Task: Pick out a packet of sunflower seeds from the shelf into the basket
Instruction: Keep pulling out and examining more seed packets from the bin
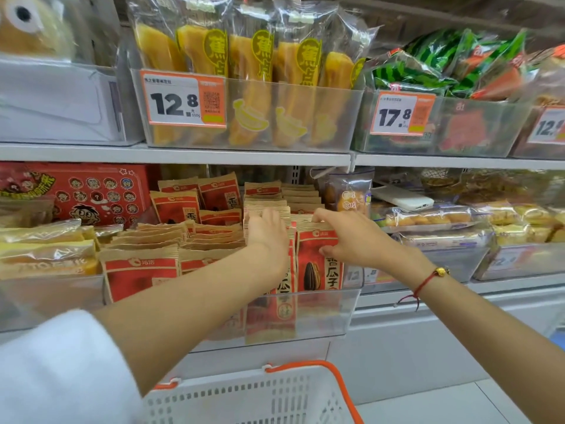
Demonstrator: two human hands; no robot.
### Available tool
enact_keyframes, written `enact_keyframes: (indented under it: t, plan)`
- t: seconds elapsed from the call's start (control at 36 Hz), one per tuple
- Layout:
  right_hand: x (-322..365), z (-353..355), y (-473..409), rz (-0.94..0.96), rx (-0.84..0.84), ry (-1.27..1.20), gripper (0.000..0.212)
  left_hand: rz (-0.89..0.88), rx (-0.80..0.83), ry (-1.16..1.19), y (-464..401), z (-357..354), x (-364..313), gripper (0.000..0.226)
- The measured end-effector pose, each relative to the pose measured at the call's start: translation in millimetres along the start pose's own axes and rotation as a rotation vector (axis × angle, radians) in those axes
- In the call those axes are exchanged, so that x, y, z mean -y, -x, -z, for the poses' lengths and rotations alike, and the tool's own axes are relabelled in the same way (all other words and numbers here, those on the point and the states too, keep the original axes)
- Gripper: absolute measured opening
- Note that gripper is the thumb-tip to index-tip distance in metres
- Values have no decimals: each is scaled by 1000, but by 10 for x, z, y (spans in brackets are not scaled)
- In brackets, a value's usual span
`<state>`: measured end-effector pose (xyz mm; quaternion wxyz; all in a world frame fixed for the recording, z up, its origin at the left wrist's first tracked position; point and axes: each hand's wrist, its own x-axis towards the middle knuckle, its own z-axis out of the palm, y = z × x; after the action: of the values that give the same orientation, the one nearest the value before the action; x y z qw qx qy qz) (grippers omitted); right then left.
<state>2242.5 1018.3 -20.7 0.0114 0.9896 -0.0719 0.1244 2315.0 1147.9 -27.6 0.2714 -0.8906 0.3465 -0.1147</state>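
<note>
**Packed row of seed packets could spill as one is pulled**

Both hands are at the red-and-brown sunflower seed packets (318,264) standing tight in a clear bin (324,313) on the lower shelf (412,293). The right hand (351,240) pinches the top edge of the front packet, thumb on its face and fingers curled over the back; it has a narrow grip on that packet. The left hand (267,231) lies flat on the tops of the neighbouring packets with fingers spread, holding nothing, seemingly steadying the row.

The risk, as I judge it: the packets press against each other, so pulling the front one may drag a second along or tip the row forward over the bin's low front wall. A pinch at the thin top seam could also slip. The basket (253,396) hangs directly below with an orange handle (342,384); the packet must clear the bin's front edge before dropping in.
</note>
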Motion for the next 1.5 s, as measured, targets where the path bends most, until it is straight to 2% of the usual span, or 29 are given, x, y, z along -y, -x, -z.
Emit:
enact_keyframes:
  t: [0.11, 0.17, 0.22, 0.31, 0.42, 0.53, 0.67, 0.78, 0.86, 0.94, 1.03, 1.11, 1.28, 1.39, 1.5]
  plan:
    - [-44, 78, 33, 17, 43, -161, 21, -29, 32, 28, 45, 66, 80, 99]
    - [-71, 100, 63, 25, 57, -263, 19, -37, 12, 84, 101, 78, 143, 101]
    - [-94, 110, 105, 25, 15, -362, 19, -40, -56, 178, 164, 62, 198, 89]
    - [-125, 108, 193, -9, -135, -514, 21, -42, -239, 290, 280, 32, 268, 69]
    - [-66, 200, 345, -3, -322, -698, 24, -62, -398, 448, 432, -9, 296, 60]
    - [126, 408, 485, 66, -401, -886, 24, -104, -498, 715, 587, -3, 305, 59]
    - [384, 577, 539, 78, -465, -1173, 41, -62, -538, 1120, 792, -32, 369, 45]
    - [602, 537, 535, 39, -512, -1344, 32, -71, -586, 1465, 993, -104, 475, 40]
    - [790, 388, 523, 11, -477, -1405, 25, -48, -571, 1593, 1144, -264, 532, 39]
    - [997, 148, 564, 13, -351, -1312, 19, 9, -560, 1685, 1266, -497, 529, 30]
    - [1158, -143, 633, 1, -249, -1140, 26, 62, -546, 1794, 1352, -691, 496, 28]
    - [1228, -297, 672, -31, -181, -1125, 35, 94, -499, 1852, 1373, -833, 498, 29]
    - [1178, -394, 740, -46, -96, -1239, 22, 128, -401, 1926, 1417, -1001, 498, 32]
    - [1141, -439, 745, -131, -58, -1389, 22, 173, -297, 2008, 1432, -1007, 476, 25]
    - [1140, -447, 717, -170, -64, -1474, 19, 148, -216, 1983, 1451, -1020, 443, 20]
